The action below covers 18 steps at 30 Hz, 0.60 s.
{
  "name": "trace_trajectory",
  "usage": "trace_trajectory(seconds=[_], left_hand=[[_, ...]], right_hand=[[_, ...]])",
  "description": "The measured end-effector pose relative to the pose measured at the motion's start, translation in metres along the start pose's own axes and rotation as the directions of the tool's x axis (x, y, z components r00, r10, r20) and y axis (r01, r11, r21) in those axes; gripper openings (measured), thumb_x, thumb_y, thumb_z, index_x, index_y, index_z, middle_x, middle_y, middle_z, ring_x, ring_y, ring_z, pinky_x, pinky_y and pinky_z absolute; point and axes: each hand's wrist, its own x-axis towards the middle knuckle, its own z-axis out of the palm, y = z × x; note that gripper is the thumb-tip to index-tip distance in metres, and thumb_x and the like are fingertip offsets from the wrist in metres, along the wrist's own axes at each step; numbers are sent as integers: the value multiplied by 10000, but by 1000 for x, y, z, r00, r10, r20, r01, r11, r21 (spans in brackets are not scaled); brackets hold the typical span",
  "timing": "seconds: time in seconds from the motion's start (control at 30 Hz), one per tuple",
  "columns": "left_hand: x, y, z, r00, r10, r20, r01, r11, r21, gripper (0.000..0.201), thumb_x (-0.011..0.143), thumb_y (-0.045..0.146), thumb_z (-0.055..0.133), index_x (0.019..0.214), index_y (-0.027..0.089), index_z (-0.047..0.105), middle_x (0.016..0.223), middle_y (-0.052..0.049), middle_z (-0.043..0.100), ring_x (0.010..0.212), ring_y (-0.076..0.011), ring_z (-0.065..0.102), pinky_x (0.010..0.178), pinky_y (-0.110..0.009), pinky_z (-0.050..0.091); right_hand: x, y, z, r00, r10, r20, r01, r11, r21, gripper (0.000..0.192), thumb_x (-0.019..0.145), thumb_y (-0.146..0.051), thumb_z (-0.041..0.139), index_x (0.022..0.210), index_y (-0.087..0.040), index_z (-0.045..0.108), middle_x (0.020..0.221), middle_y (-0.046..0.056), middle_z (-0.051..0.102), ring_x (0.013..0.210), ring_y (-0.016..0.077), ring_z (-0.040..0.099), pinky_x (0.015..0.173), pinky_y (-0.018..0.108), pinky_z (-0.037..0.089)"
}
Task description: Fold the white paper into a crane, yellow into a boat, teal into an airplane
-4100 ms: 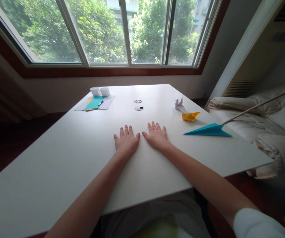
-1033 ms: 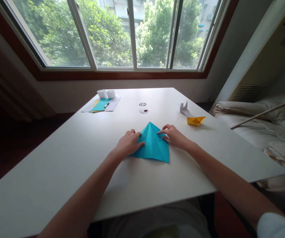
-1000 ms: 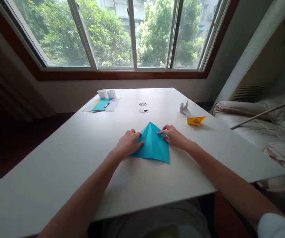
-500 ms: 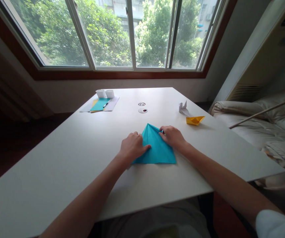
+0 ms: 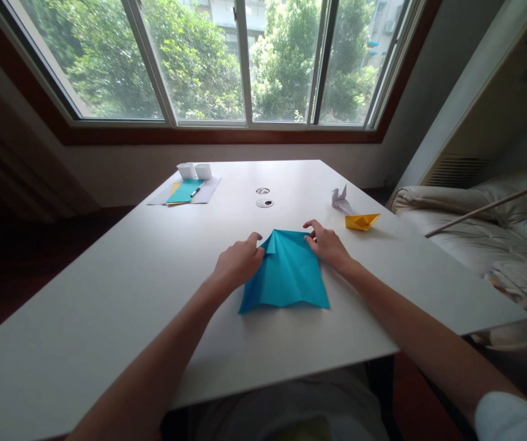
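A creased sheet of blue paper (image 5: pixel 287 278) lies on the white table in front of me, its near edge wavy and lifted in places. My left hand (image 5: pixel 240 260) pinches its upper left edge beside a small folded flap. At the upper right corner, my right hand (image 5: pixel 327 244) holds the paper between thumb and fingers, with the index finger raised. The right half of the sheet is spread out, and creases fan down from the top point.
Beyond the paper, two round discs (image 5: pixel 264 203) are set in the table (image 5: pixel 144 294). To the right stand a white paper crane (image 5: pixel 340 199) and a yellow paper boat (image 5: pixel 362 222). Paper sheets (image 5: pixel 184 191), a pen (image 5: pixel 198 189) and two white containers (image 5: pixel 194 171) occupy the far left.
The right side of the blue paper has been unfolded outward, turning the pointed shape wider. My right hand has moved slightly right; my left hand has shifted up and left to the edge.
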Motion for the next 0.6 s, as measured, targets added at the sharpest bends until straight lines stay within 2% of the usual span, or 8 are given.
trace_trajectory(seconds=[0.07,0.13,0.23,0.3,0.4,0.47,0.53,0.6], left_hand=[[5,-9,-1,1000,-8,25,9,998,-61,394,839,280,295,1198,251,454,999,-98,634,850,-251,601,608,-303,427],[8,-16,0,999,-6,40,8,999,-53,402,820,242,330,1201,261,457,1005,-85,627,859,-238,598,615,-293,432],[10,-21,4,992,124,-10,-123,991,51,408,802,216,382,1192,283,480,1092,-75,580,937,-244,571,638,-298,446],[9,-18,6,973,213,-91,-205,974,94,383,807,187,378,1152,277,518,1151,-69,543,1008,-246,535,658,-302,456],[6,-9,3,934,222,-281,-220,975,39,364,839,154,320,1117,238,539,1157,-66,542,1055,-221,503,723,-304,461],[3,-4,-1,904,250,-348,-274,962,-19,330,879,212,293,1074,218,559,1092,-62,579,1019,-203,522,743,-297,457],[1,-1,-3,906,284,-312,-317,947,-58,321,893,336,315,1027,215,580,980,-53,622,925,-200,561,699,-292,458],[0,0,-2,942,255,-218,-275,959,-66,351,851,452,390,1034,218,578,887,-47,642,827,-209,586,633,-290,452]], right_hand=[[0,2,2,1000,-12,-5,12,1000,-4,250,864,-231,448,1111,-217,483,917,73,649,820,192,611,703,272,428],[1,4,3,1000,-30,-4,30,999,-12,238,860,-212,451,1094,-215,494,941,74,636,848,192,602,731,279,422],[2,5,6,997,-76,14,76,997,-5,261,829,-180,492,1088,-205,497,969,78,616,891,190,583,758,280,417],[2,5,7,994,-104,33,104,995,6,288,815,-163,505,1101,-198,492,982,83,608,904,191,575,767,282,419],[0,3,7,992,-122,45,121,993,12,316,810,-156,510,1121,-202,484,986,80,601,890,191,574,768,288,427],[-1,2,7,991,-127,43,126,992,16,344,808,-150,511,1145,-212,473,1004,76,595,900,193,574,778,291,433],[-2,1,7,988,-147,42,146,989,24,389,805,-142,513,1181,-221,452,1073,81,572,942,199,568,801,295,440],[-4,0,8,983,-178,48,177,984,28,429,803,-134,513,1213,-232,436,1171,88,525,988,207,559,818,299,448]])
